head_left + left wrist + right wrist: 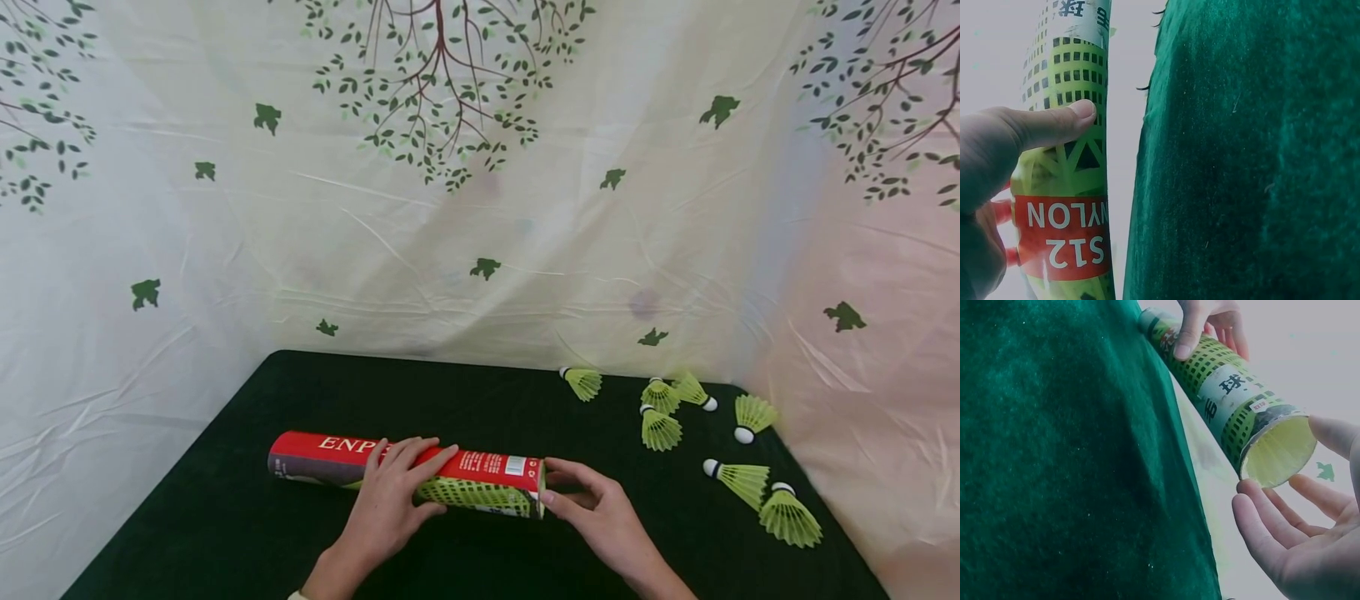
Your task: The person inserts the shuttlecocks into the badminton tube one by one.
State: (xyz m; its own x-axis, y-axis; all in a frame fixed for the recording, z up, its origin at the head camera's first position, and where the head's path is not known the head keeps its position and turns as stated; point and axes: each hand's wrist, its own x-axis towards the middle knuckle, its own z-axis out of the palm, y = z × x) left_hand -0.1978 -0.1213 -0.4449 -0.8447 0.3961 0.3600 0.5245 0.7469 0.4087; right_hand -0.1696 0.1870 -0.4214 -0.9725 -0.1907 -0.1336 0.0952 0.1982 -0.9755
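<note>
A red and green shuttlecock tube lies sideways above the dark green tabletop in the head view. My left hand grips its middle, fingers spread over the top and thumb on the near side. In the left wrist view, the thumb crosses the netted print of the tube, above a red band reading "NYLON S12". At the tube's right end, my right hand holds the rim between thumb and fingertips. The right wrist view looks into the tube's uncapped mouth, where the yellowish inner wall shows; its far interior is hidden.
Several yellow-green shuttlecocks lie at the right of the table, including one at the back edge and one at the near right. A pale curtain printed with branches and leaves hangs behind the table.
</note>
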